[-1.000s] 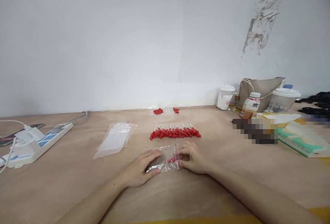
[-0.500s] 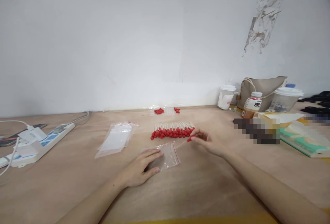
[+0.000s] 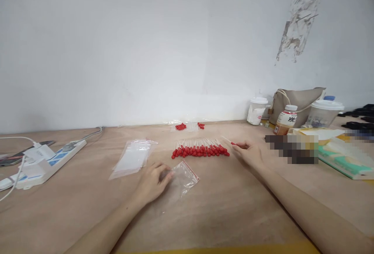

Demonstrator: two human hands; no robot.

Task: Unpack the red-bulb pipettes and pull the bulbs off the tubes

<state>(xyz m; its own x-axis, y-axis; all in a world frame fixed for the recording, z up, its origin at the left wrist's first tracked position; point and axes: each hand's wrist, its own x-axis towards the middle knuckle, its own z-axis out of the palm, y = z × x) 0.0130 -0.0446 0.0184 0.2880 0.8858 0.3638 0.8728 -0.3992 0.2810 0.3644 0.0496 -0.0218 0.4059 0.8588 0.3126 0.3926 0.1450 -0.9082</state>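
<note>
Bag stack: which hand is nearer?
Left. The left hand is just right of the bag stack, nearer the camera; the right hand is past the right end of the stick row.

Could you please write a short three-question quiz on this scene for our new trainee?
1. Multiple choice: what does the person's right hand hold?
A) a bottle
B) a red-tipped stick
C) a power strip

2. True or false: in the picture, the stack of flat bags lies to the left of the row of red-tipped sticks.

3. Fill in the colour: the clear bag nearest the left hand has a ____ line along its mouth.

Key:
1. B
2. True
3. red
</note>
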